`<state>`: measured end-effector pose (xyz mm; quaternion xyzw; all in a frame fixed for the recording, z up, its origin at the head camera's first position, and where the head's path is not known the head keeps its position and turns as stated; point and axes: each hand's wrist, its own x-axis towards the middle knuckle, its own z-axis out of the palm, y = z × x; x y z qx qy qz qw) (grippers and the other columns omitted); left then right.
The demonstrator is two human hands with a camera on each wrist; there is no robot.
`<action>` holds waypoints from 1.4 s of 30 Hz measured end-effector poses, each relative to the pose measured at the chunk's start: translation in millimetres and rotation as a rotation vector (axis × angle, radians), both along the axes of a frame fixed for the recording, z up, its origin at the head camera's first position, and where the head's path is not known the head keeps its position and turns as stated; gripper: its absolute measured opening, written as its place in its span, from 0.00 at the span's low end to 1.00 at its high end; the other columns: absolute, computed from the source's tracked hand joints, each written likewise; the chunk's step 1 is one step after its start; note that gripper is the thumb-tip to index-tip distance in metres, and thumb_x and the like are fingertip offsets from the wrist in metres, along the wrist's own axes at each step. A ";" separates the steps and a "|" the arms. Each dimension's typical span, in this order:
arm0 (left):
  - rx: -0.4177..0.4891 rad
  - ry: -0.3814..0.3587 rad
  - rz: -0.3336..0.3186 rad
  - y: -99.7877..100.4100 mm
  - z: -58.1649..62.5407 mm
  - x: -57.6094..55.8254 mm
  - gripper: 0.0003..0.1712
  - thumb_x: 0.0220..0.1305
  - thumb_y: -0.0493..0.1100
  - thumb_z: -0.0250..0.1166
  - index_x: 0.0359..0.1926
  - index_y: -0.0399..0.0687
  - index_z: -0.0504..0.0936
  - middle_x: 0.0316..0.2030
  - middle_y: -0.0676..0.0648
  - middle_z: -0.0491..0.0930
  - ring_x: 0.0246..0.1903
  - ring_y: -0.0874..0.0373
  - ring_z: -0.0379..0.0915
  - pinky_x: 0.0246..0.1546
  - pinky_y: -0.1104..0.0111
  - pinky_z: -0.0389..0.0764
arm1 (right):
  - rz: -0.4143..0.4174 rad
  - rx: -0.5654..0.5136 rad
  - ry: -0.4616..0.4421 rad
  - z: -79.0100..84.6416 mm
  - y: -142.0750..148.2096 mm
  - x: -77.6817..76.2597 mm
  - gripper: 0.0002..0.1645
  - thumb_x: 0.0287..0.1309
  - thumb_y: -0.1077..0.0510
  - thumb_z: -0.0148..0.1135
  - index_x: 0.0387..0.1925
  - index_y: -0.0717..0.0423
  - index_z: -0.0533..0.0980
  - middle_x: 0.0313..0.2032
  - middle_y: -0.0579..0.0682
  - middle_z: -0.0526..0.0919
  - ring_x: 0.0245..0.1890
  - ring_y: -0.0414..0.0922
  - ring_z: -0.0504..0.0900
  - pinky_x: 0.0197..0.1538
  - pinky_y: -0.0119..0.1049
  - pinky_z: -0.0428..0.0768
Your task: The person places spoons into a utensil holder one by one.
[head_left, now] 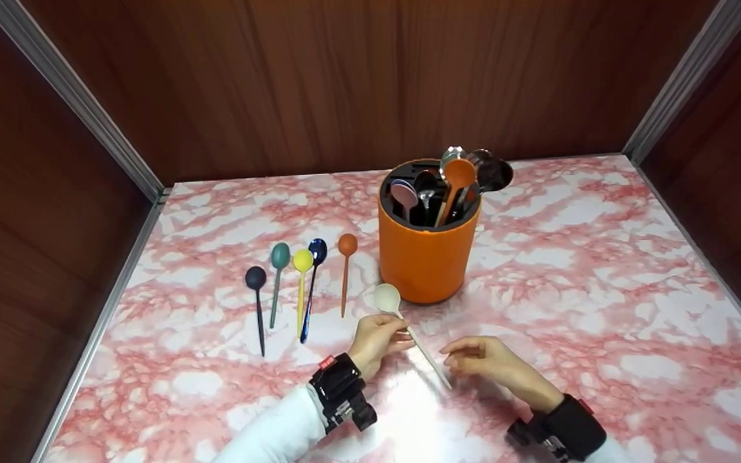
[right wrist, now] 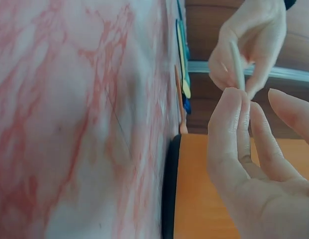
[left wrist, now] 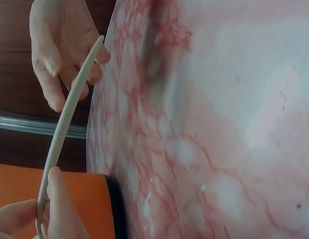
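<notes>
My left hand (head_left: 375, 341) pinches a cream-coloured spoon (head_left: 426, 354) by its handle, just below the bowl, between thumb and fingers. The spoon's bowl points up toward the orange utensil holder (head_left: 425, 263), and its handle tip slants down to the right. My right hand (head_left: 489, 363) is held beside that tip, fingers loosely bent and thumb apart, holding nothing. In the left wrist view the spoon (left wrist: 70, 107) stretches from the pinching fingertips toward the right hand (left wrist: 65, 45). The right wrist view shows the right fingers (right wrist: 227, 134) overlapping the handle's end.
Left of the holder lie an orange spoon (head_left: 345, 276), a shiny blue spoon (head_left: 311, 296), a yellow spoon (head_left: 301, 289), a green spoon (head_left: 276, 283) and a dark spoon (head_left: 259, 308). Several spoons and ladles stand in the holder. Wooden panels (head_left: 345, 83) enclose the marbled table (head_left: 570, 289).
</notes>
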<state>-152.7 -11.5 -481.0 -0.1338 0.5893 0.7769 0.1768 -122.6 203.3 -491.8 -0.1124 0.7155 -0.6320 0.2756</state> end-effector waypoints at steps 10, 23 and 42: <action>0.020 0.019 0.005 7.1 3.5 8.4 0.04 0.58 0.30 0.57 0.33 0.30 0.74 0.24 0.50 0.74 0.23 0.62 0.76 0.39 0.62 0.86 | 0.050 -0.059 0.005 -3.7 -3.4 1.4 0.24 0.57 0.63 0.58 0.51 0.77 0.69 0.34 0.43 0.82 0.31 0.34 0.79 0.38 0.26 0.80; 0.051 0.000 0.003 7.7 5.3 12.4 0.03 0.59 0.31 0.57 0.34 0.32 0.73 0.23 0.49 0.75 0.23 0.62 0.77 0.38 0.64 0.86 | 0.006 -0.021 -0.047 1.1 -6.0 6.8 0.24 0.53 0.64 0.61 0.50 0.74 0.71 0.32 0.46 0.82 0.31 0.35 0.79 0.35 0.25 0.80; 0.093 0.054 -0.052 0.8 35.1 7.9 0.08 0.62 0.33 0.56 0.41 0.32 0.70 0.27 0.49 0.74 0.28 0.60 0.75 0.46 0.62 0.83 | -0.021 0.003 -0.022 35.0 -9.0 3.3 0.25 0.52 0.59 0.64 0.50 0.68 0.73 0.35 0.46 0.81 0.30 0.36 0.76 0.36 0.28 0.78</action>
